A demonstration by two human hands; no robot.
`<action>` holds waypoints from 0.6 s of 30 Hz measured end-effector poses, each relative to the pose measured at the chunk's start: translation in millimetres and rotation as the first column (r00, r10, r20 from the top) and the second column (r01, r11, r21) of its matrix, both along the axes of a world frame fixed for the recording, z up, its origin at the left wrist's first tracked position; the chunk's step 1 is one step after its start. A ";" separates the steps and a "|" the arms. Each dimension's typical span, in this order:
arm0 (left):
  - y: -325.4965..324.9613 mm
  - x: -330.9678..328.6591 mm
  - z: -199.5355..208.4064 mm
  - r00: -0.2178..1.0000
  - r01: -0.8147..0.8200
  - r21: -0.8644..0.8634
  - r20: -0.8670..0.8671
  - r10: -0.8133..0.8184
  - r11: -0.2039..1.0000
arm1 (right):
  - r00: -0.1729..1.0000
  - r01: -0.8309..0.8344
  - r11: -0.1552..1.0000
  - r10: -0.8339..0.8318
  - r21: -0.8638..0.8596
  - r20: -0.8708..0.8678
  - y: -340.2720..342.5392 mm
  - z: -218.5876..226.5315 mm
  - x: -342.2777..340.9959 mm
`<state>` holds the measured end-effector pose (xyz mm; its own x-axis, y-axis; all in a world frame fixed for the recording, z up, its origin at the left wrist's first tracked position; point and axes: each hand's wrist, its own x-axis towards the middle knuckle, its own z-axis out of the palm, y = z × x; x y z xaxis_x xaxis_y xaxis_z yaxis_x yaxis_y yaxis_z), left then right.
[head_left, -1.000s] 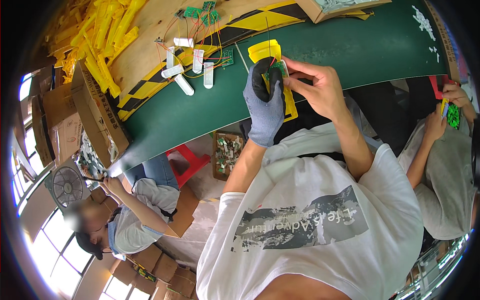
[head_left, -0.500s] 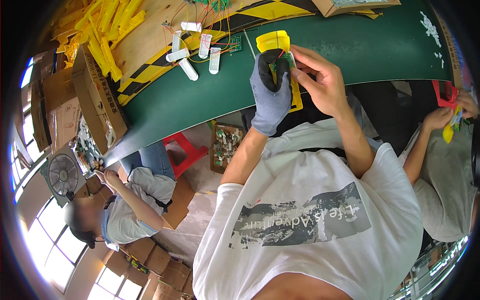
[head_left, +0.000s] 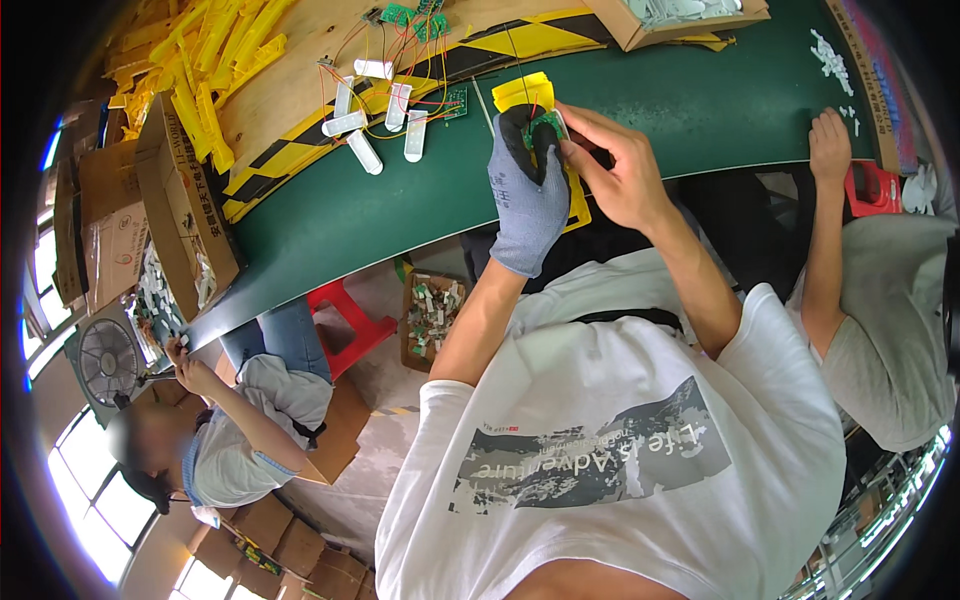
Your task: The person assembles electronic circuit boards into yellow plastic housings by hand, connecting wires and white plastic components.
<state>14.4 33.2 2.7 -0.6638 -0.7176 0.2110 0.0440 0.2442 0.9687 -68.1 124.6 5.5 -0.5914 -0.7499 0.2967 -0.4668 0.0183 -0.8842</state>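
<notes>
My left hand [head_left: 528,200], in a grey-blue glove with dark fingertips, is closed around a yellow plastic housing [head_left: 523,90]. The housing's wide end sticks out beyond the fingers, and its lower part shows below them. Inside it lies a green circuit board [head_left: 546,122] with a red wire, partly covered by the gloved thumb. My bare right hand [head_left: 630,170] pinches at the board's right edge, its thumb and fingers close together; the exact contact point is partly hidden. Left of my hands, several white plastic covers [head_left: 415,137] with red and yellow wires lie on the green tabletop [head_left: 330,225].
Yellow housings [head_left: 205,90] are piled at the far left. An open carton of white parts [head_left: 690,10] stands at the far edge. Small white pieces [head_left: 832,65] lie at the right, near a co-worker's hand [head_left: 829,148]. Another person sits left; a parts box [head_left: 432,315] is on the floor.
The whole view has shifted slightly. My hands keep their hold on the housing and board with little change. The co-worker at right has moved a hand from a yellow item onto the table.
</notes>
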 end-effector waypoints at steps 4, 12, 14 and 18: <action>1.5 -2.9 -6.6 0.999 -0.034 -0.029 -0.003 0.034 0.999 | 0.996 0.064 0.997 -0.062 -0.033 0.061 0.7 -0.9 4.0; 3.7 2.0 -2.6 0.999 -0.045 -0.003 0.008 0.045 0.999 | 0.984 0.087 0.994 -0.075 -0.065 0.162 -1.0 -6.2 5.1; 2.5 2.4 -4.6 1.000 -0.028 -0.008 0.005 0.028 1.000 | 0.985 0.075 0.995 -0.063 -0.071 0.164 0.3 -3.2 3.7; 3.1 0.4 -0.7 1.000 -0.017 0.054 -0.011 0.018 0.998 | 0.979 0.050 0.993 -0.028 -0.103 0.200 1.0 -6.0 -0.8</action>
